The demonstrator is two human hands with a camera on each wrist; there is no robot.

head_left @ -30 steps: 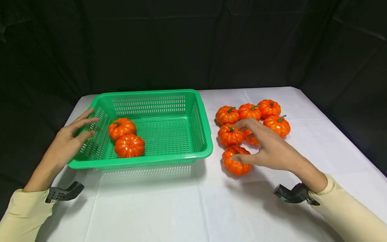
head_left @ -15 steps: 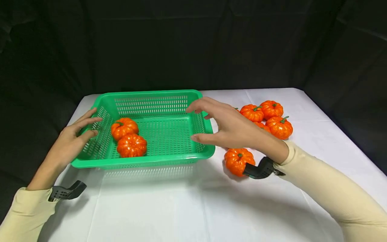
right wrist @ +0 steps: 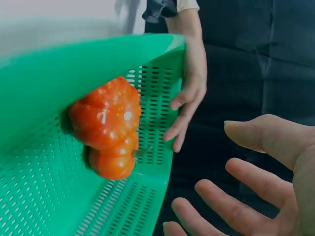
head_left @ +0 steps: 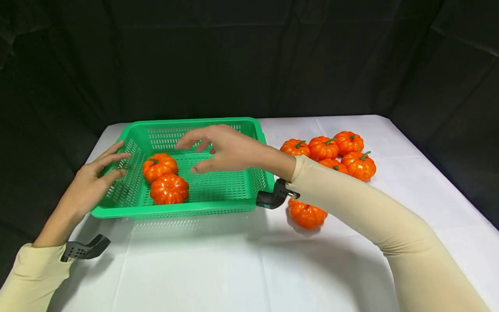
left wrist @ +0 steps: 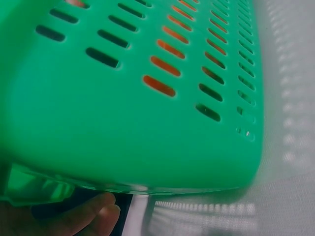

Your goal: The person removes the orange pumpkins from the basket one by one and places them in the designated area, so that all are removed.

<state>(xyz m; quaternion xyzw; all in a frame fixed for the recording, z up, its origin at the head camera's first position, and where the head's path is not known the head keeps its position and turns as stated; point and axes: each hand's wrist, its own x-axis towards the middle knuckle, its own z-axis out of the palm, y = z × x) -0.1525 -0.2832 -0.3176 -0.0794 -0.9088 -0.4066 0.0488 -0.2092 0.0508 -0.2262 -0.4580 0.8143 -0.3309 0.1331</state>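
An orange pumpkin (head_left: pixel 160 168) with a green stem and a second pumpkin (head_left: pixel 169 189) touch each other in the left part of the green plastic basket (head_left: pixel 218 205). Over the middle of this basket is my right hand (head_left: pixel 228 149), fingers spread and slightly bent, holding nothing. Its thumb stands well apart from the fingers (right wrist: pixel 236 209) in the right wrist view. My left hand (head_left: pixel 87 184) lies at the basket's left rim, with thumb and index finger reaching over the inner side. In the left wrist view, two fingertips (left wrist: pixel 101 214) show outside the basket wall.
Several more pumpkins (head_left: pixel 323 148) lie in a group on the white tablecloth (head_left: pixel 187 268) right of the basket. The nearest pumpkin (head_left: pixel 307 214) is partly behind my right forearm, which crosses the basket's right rim. A black cloth (head_left: pixel 249 60) stands behind the table.
My right hand has moved left, from above the pumpkins on the table to over the basket, with nothing in it. The left hand and both basket pumpkins have stayed in place.
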